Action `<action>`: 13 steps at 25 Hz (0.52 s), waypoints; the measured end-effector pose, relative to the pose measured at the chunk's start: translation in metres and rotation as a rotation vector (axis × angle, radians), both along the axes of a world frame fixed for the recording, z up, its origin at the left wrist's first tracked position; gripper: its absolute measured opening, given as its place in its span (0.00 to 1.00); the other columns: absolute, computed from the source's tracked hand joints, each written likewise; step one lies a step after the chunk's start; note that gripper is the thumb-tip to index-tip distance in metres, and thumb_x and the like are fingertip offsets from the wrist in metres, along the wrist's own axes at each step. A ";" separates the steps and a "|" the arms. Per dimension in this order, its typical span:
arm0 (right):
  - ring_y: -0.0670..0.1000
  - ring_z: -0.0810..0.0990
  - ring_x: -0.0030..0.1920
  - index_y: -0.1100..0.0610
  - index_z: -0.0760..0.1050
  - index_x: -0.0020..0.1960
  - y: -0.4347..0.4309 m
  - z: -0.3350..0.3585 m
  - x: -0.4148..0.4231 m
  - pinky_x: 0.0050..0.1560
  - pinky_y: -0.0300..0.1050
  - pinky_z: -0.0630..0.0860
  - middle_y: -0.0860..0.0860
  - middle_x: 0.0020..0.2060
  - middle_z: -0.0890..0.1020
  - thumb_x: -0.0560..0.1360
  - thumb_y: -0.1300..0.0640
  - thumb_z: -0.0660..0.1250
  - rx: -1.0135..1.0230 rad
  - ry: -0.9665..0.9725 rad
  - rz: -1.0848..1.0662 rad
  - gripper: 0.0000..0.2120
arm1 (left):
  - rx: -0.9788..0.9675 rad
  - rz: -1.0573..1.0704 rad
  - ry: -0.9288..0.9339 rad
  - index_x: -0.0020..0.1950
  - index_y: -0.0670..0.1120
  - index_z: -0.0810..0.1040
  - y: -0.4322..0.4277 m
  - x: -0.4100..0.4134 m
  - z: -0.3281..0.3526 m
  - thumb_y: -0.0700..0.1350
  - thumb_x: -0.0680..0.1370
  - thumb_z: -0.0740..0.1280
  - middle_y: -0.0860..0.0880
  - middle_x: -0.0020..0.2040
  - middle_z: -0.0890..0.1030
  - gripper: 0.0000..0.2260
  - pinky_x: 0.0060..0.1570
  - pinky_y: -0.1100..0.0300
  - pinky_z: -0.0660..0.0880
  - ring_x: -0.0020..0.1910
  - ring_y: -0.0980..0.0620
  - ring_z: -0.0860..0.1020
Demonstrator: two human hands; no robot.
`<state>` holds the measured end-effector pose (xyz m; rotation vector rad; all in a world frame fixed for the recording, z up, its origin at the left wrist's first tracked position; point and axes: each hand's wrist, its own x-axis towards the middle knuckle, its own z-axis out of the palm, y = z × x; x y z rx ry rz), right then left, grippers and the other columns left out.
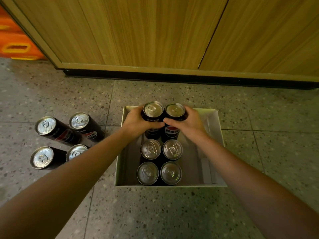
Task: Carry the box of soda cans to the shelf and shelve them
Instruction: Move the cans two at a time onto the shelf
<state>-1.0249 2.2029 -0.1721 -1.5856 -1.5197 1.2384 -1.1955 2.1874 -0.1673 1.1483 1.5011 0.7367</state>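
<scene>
fingers (pixel 138 112) of both hands were wrapped shut, one can each: left hand (pixel 136 122) on left can (pixel 152 111), right hand (pixel 187 122) on right can (pixel 176 112), raised above box (pixel 216 128) at frame centre to unload in pairs; four cans (pixel 160 161) remained inside.

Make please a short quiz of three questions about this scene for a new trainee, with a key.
1. True or false: the box stands on the floor.
2. How many cans stand in the box, not held?
3. The cans on the floor lie: A) left of the box, B) right of it.

Key:
1. True.
2. Four.
3. A.

Note: the left hand and the right hand each grip one can.
</scene>
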 end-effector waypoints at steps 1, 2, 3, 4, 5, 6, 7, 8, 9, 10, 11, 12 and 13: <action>0.42 0.77 0.44 0.57 0.76 0.54 0.002 0.020 0.001 0.44 0.30 0.72 0.48 0.46 0.80 0.61 0.54 0.78 0.009 0.007 -0.037 0.24 | 0.007 0.023 -0.026 0.58 0.46 0.75 0.002 0.001 0.021 0.41 0.61 0.78 0.52 0.52 0.81 0.26 0.57 0.61 0.73 0.52 0.57 0.78; 0.43 0.77 0.44 0.57 0.76 0.54 0.002 0.045 0.003 0.44 0.30 0.72 0.48 0.46 0.80 0.61 0.55 0.77 0.012 0.020 -0.077 0.23 | 0.017 0.049 -0.045 0.58 0.46 0.75 0.003 0.002 0.047 0.42 0.61 0.78 0.51 0.53 0.81 0.26 0.58 0.59 0.72 0.54 0.55 0.78; 0.44 0.77 0.45 0.58 0.75 0.54 0.002 0.077 0.004 0.44 0.31 0.72 0.48 0.46 0.80 0.61 0.55 0.77 0.013 0.034 -0.110 0.24 | 0.030 0.066 -0.052 0.56 0.48 0.76 0.004 0.004 0.077 0.43 0.61 0.78 0.52 0.52 0.81 0.25 0.58 0.58 0.72 0.54 0.54 0.78; 0.44 0.77 0.46 0.58 0.75 0.55 0.003 0.115 0.006 0.45 0.32 0.72 0.48 0.46 0.79 0.62 0.56 0.77 0.017 0.047 -0.128 0.24 | 0.050 0.071 -0.050 0.54 0.50 0.77 0.004 0.006 0.114 0.45 0.60 0.78 0.53 0.51 0.82 0.24 0.57 0.58 0.72 0.54 0.55 0.78; 0.44 0.77 0.46 0.58 0.75 0.55 0.004 0.153 0.008 0.46 0.33 0.73 0.47 0.46 0.79 0.62 0.56 0.77 0.022 0.055 -0.134 0.24 | 0.065 0.075 -0.039 0.52 0.52 0.77 0.005 0.008 0.150 0.48 0.58 0.79 0.54 0.50 0.82 0.25 0.57 0.58 0.73 0.53 0.56 0.79; 0.45 0.77 0.46 0.58 0.75 0.55 0.003 0.191 0.008 0.47 0.35 0.74 0.47 0.45 0.79 0.62 0.57 0.77 0.025 0.058 -0.136 0.24 | 0.079 0.080 -0.029 0.52 0.53 0.78 0.005 0.009 0.186 0.51 0.56 0.78 0.54 0.50 0.83 0.26 0.57 0.57 0.74 0.53 0.56 0.80; 0.45 0.78 0.45 0.59 0.76 0.55 0.002 0.233 0.009 0.48 0.36 0.75 0.47 0.45 0.79 0.62 0.57 0.77 0.033 0.059 -0.134 0.24 | 0.091 0.087 -0.021 0.53 0.52 0.78 0.006 0.010 0.226 0.52 0.54 0.78 0.53 0.50 0.83 0.28 0.57 0.55 0.75 0.53 0.55 0.80; 0.45 0.78 0.45 0.59 0.76 0.55 0.002 0.274 0.009 0.47 0.35 0.75 0.47 0.45 0.79 0.62 0.57 0.77 0.045 0.057 -0.125 0.24 | 0.104 0.087 -0.018 0.54 0.51 0.78 0.007 0.012 0.266 0.52 0.54 0.78 0.52 0.51 0.83 0.29 0.57 0.54 0.76 0.52 0.55 0.81; 0.45 0.78 0.45 0.59 0.75 0.55 0.003 0.323 0.010 0.45 0.32 0.75 0.47 0.45 0.79 0.61 0.57 0.77 0.062 0.056 -0.107 0.24 | 0.121 0.081 -0.019 0.55 0.49 0.78 0.009 0.013 0.314 0.51 0.55 0.78 0.52 0.51 0.83 0.29 0.57 0.54 0.76 0.52 0.54 0.80; 0.45 0.78 0.45 0.60 0.75 0.56 0.004 0.368 0.011 0.44 0.30 0.74 0.48 0.46 0.80 0.61 0.57 0.77 0.076 0.058 -0.083 0.25 | 0.133 0.072 -0.020 0.57 0.47 0.78 0.011 0.015 0.359 0.47 0.57 0.79 0.51 0.51 0.83 0.29 0.58 0.54 0.75 0.52 0.54 0.80; 0.44 0.78 0.45 0.60 0.75 0.56 0.005 0.410 0.011 0.42 0.28 0.75 0.49 0.47 0.80 0.61 0.58 0.77 0.091 0.067 -0.062 0.25 | 0.151 0.071 -0.026 0.57 0.46 0.77 0.013 0.017 0.404 0.44 0.59 0.78 0.51 0.50 0.82 0.27 0.57 0.55 0.75 0.52 0.54 0.79; 0.42 0.78 0.44 0.61 0.75 0.56 0.008 0.455 0.011 0.40 0.26 0.75 0.50 0.47 0.80 0.61 0.58 0.77 0.111 0.077 -0.051 0.25 | 0.174 0.078 -0.028 0.58 0.46 0.77 0.016 0.019 0.451 0.41 0.61 0.78 0.52 0.49 0.81 0.26 0.55 0.58 0.74 0.51 0.54 0.78; 0.39 0.77 0.42 0.62 0.75 0.56 0.010 0.499 0.010 0.39 0.24 0.74 0.50 0.47 0.80 0.61 0.59 0.77 0.129 0.083 -0.046 0.25 | 0.194 0.078 -0.029 0.58 0.45 0.76 0.018 0.019 0.497 0.39 0.62 0.77 0.51 0.49 0.80 0.26 0.53 0.59 0.73 0.51 0.54 0.78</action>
